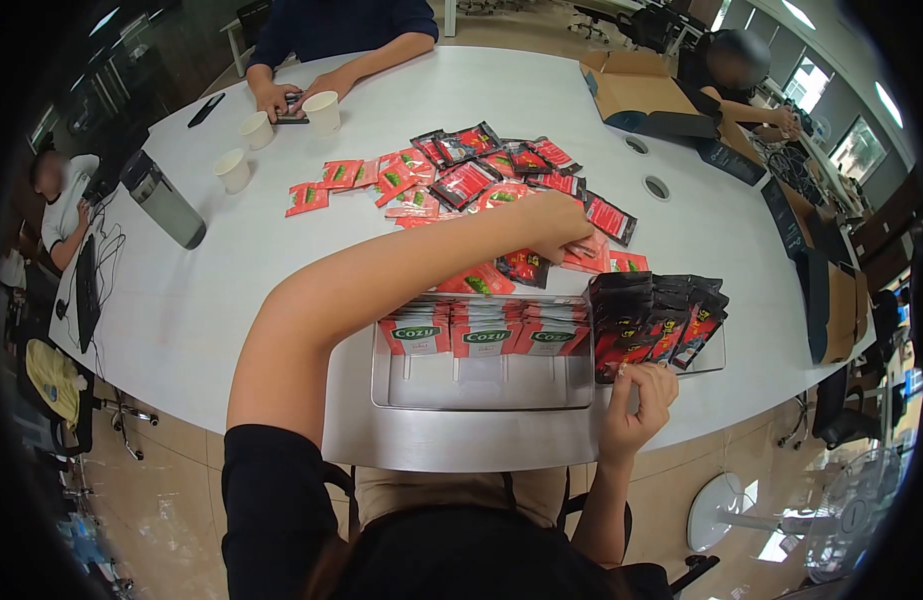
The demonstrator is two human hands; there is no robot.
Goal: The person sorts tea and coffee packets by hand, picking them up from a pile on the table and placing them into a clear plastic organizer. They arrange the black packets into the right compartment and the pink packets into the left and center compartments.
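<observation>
My left hand (554,222) reaches across the tabletop to the right side of a loose pile of sachets. Its fingers are closed on a red sachet (588,247). Near it lie a black-and-red sachet (523,267) and a flat black-and-red packet (611,218). My right hand (640,402) is at the lower front of a row of upright black packets (622,318), fingers curled and thumb bent in; what its fingertips hold is hidden. Left of it a metal tray (482,392) holds upright red-and-white "Cozy" sachets (487,337) in rows along its back.
Paper cups (233,171) and a grey bottle (167,202) stand at the left. Across the table a person's hands (280,98) hold a phone. Open cardboard boxes (647,90) line the right edge, where another person sits. Two round holes (657,187) pierce the tabletop.
</observation>
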